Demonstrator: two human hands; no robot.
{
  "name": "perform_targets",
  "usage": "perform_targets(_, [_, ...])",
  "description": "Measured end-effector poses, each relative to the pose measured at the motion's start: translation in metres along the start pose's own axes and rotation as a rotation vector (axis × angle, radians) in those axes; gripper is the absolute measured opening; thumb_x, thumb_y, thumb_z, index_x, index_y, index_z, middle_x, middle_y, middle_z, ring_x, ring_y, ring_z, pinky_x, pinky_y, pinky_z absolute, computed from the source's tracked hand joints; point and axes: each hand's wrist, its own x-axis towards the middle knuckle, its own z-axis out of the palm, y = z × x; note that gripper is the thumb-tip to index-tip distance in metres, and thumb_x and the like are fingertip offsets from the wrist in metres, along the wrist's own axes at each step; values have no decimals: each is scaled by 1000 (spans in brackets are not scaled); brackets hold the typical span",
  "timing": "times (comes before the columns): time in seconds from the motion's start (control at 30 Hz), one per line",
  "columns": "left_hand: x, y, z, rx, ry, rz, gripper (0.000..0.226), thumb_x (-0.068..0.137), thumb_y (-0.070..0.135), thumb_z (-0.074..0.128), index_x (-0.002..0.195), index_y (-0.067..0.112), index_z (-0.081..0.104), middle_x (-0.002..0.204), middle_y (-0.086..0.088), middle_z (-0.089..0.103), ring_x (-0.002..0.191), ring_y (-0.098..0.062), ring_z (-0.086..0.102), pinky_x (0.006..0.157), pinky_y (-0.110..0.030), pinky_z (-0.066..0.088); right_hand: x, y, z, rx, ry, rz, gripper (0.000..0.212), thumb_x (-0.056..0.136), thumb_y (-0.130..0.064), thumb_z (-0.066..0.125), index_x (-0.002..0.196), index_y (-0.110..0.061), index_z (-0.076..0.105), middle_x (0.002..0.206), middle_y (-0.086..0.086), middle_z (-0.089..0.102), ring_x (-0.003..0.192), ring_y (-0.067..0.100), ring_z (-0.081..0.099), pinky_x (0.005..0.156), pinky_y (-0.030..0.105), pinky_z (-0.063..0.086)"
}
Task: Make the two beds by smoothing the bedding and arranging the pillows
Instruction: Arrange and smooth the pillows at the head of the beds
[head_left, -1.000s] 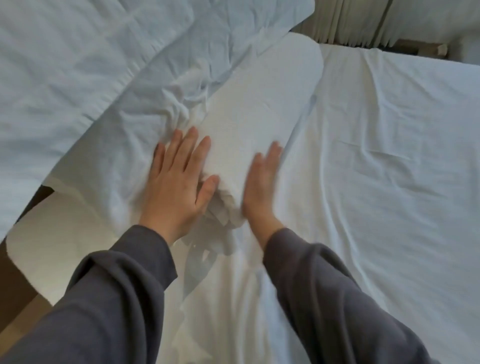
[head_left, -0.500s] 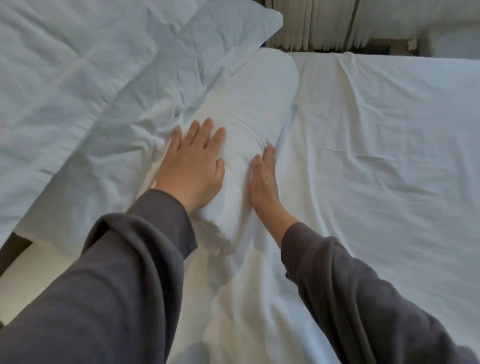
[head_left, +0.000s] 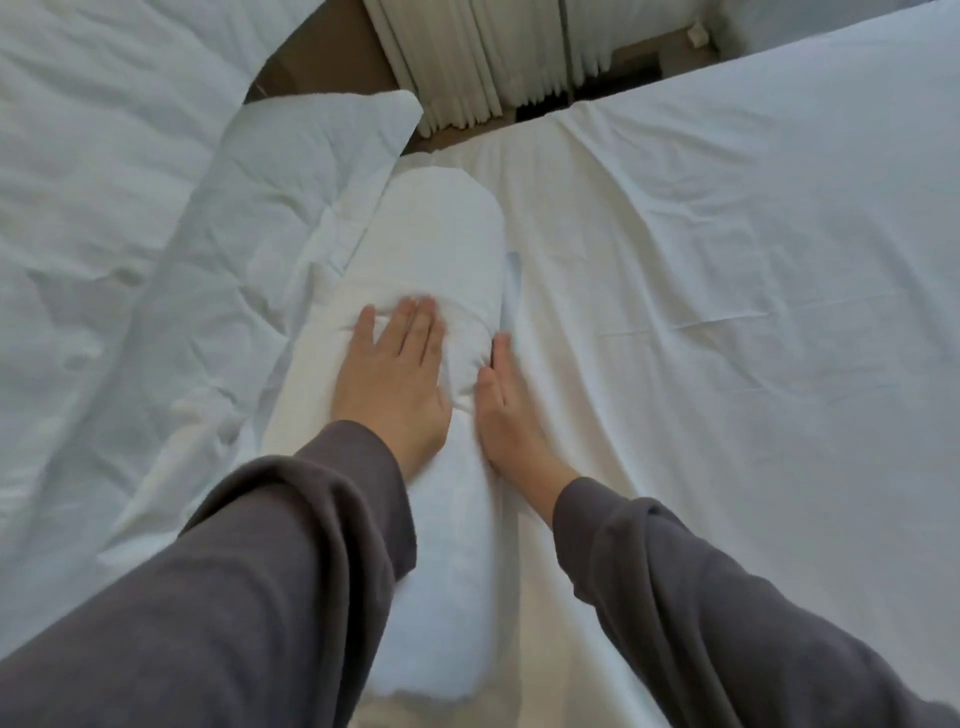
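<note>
Okay, head view: left hand (head_left: 389, 374) flat, fingers straight, atop the long pillow (head_left: 441, 234); right hand (head_left: 501, 410) flat against its 3 o'clock side. Pillow lies on the sheet (head_left: 727, 312), pointing 12 o'clock. Best: press evenly, avoid bunching.

Fingertips (head_left: 422, 312) of the left hand (head_left: 392, 382) blur on the long white fabric pillow (head_left: 441, 244). A dark grey sleeve (head_left: 249, 582) hides its near corner

White bedding (head_left: 727, 291), grey sleeves (head_left: 260, 571)
</note>
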Motion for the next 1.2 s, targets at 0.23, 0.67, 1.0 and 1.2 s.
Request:
perform_targets(0.23, [66, -9, -9, 190, -159, 4, 64, 101, 35, 13, 153, 5, -8, 163, -7, -11, 150, -20, -9, 118, -54, -6, 58, 6, 2, -190, -76, -122, 58, 105, -24, 23, 155, -14, -6, 163, -2, -8, 147, 3, -5, 122, 28, -2])
perform_targets(0.67, [146, -16, -21, 236, -116, -18, 65, 100, 39, 11, 153, 8, -8, 162, -6, -12, 149, -21, -12, 117, -55, -6, 135, -10, -16, -215, -58, -112, 52, 106, -18, 22, 156, -13, 7, 163, 2, 8, 150, 15, 6, 115, 17, 2])
perform_targets(1.0, [182, -23, -23, 290, -214, -93, 66, 100, 45, 11, 155, 12, -4, 163, -5, -4, 150, -20, -6, 116, -58, -9, 177, -27, -23, -303, -129, -105, 55, 104, -18, 24, 156, -19, 7, 163, 3, 10, 149, 23, 10, 113, 21, 4])
perform_targets(1.2, [192, -20, -9, 420, -291, -126, 72, 99, 50, 15, 154, 9, -7, 163, -6, -8, 149, -23, -12, 113, -60, -7, 186, -24, -17, -443, -177, -32, 55, 104, -22, 19, 156, -18, 0, 164, 0, -1, 150, 24, -1, 120, 39, 3])
